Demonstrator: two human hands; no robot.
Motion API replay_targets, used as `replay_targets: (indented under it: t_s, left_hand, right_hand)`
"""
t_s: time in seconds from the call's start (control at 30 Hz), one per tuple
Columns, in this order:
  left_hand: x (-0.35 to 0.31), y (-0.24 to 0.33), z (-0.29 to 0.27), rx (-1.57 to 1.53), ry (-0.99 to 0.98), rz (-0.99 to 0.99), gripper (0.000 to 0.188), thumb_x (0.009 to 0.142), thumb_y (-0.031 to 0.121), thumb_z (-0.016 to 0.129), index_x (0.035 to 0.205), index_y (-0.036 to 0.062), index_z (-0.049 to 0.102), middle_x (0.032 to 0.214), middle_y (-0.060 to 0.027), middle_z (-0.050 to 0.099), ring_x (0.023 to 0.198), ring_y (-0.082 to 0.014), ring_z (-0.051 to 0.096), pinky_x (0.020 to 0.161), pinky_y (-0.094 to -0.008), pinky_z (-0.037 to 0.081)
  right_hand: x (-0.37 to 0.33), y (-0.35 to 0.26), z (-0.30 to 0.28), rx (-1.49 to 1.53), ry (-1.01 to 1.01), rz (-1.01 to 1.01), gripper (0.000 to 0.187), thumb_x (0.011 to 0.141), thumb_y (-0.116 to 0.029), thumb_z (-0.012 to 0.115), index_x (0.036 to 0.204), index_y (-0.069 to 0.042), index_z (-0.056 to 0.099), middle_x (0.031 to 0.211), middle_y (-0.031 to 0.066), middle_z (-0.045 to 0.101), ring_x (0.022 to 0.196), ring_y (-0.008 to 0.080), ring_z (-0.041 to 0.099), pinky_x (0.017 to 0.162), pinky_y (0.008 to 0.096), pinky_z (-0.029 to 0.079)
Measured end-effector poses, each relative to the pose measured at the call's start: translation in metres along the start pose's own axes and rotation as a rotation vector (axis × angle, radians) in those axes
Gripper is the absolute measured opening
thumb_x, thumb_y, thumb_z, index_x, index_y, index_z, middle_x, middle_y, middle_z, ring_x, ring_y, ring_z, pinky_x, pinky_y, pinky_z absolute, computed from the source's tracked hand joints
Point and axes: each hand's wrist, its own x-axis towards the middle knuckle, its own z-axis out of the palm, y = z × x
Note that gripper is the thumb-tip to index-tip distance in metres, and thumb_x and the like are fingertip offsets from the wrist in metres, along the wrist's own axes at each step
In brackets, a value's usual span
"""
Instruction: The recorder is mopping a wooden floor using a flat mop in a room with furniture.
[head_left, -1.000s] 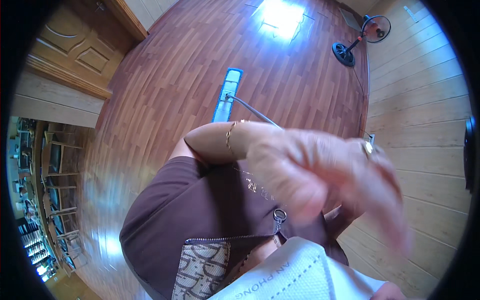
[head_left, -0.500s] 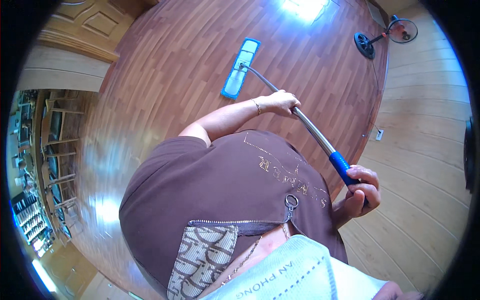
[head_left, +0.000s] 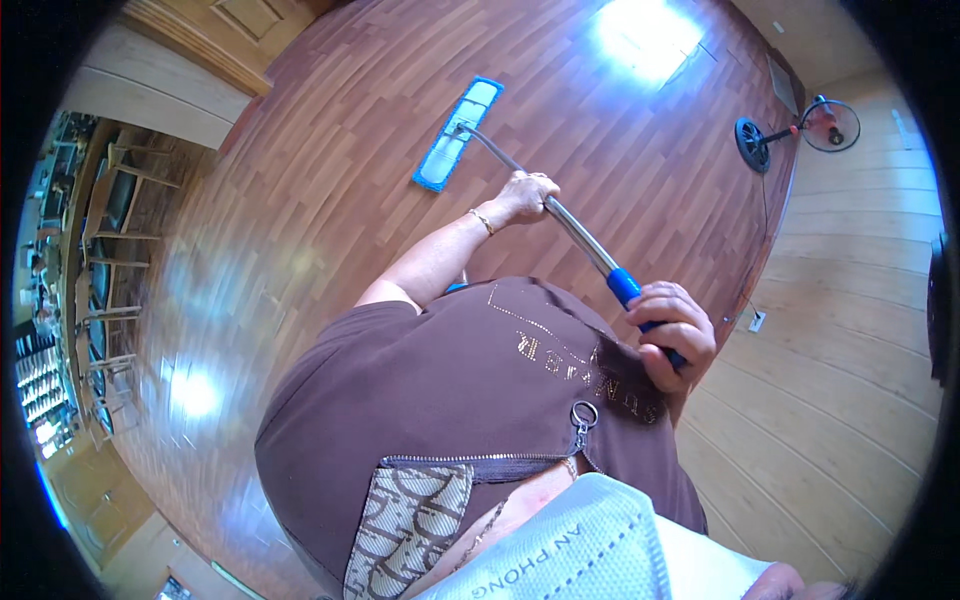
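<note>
A flat mop (head_left: 472,110) with a pale plate and blue fringe lies on the wood floor, far ahead of me. Its metal pole (head_left: 580,235) slants back toward my right side. My left hand (head_left: 524,197), a bracelet at its wrist, is closed around the middle of the pole. Near the top end, my right hand (head_left: 675,332) wraps the blue grip (head_left: 622,287), hiding part of it. A small blue bit (head_left: 457,287) of something I cannot make out shows just beyond my brown shirt.
A standing fan (head_left: 752,145) with a black round base is by the right wall, its cord trailing to a wall socket (head_left: 757,321). Several chairs (head_left: 122,200) line a counter at left. Bright light (head_left: 648,40) reflects off the far floor. A wooden door (head_left: 250,25) is at upper left.
Both hands and the mop have moved left across the floor, with the grip end drawn closer to my body. The view has shifted too, so the fan appears lower and farther right.
</note>
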Motion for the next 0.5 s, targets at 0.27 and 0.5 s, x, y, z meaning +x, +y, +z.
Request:
replay_targets:
  t_s: [0.27,0.5]
  left_hand:
    - [0.053,0.130,0.025,0.026,0.304,-0.223,0.022,0.078,0.021,0.077,0.073,0.0076,0.060,0.072,-0.0099,0.062,0.071,-0.0286,0.063,0.064,-0.0373,0.049]
    - [0.091,0.149,0.046,0.090,0.552,-0.370,0.020,0.079,0.016,0.075,0.072,0.0080,0.057,0.074,-0.0135,0.059,0.073,-0.0310,0.060,0.066,-0.0400,0.048]
  right_hand:
    - [-0.005,-0.008,-0.176,0.179,-0.308,0.003,0.016,0.074,-0.013,0.074,0.079,-0.010,0.059,0.095,0.0077,0.067,0.111,0.0324,0.060,0.099,0.0493,0.040]
    - [0.010,0.034,-0.233,0.440,-0.330,0.148,0.011,0.075,-0.013,0.066,0.073,-0.006,0.058,0.077,0.0086,0.064,0.084,0.0288,0.064,0.100,0.0468,0.040]
